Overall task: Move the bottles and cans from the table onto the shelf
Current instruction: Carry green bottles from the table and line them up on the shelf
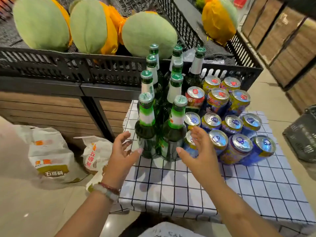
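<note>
Several green glass bottles [146, 124] with white neck labels stand in two rows on the left part of a small table covered in a white checked cloth [188, 185]. Right of them stand several blue and yellow cans [236, 149] and one red can [195, 98]. My left hand [122, 156] is spread open just left of the nearest left bottle, not touching it that I can tell. My right hand [198, 151] is open just right of the nearest right bottle [174, 129], in front of the cans.
A wooden stand with black plastic crates [68, 65] of green melons [41, 23] rises behind the table. Two printed sacks [49, 158] lie on the floor at left. A dark basket [302, 134] sits on the floor at right. Wooden shelving [282, 40] stands at the far right.
</note>
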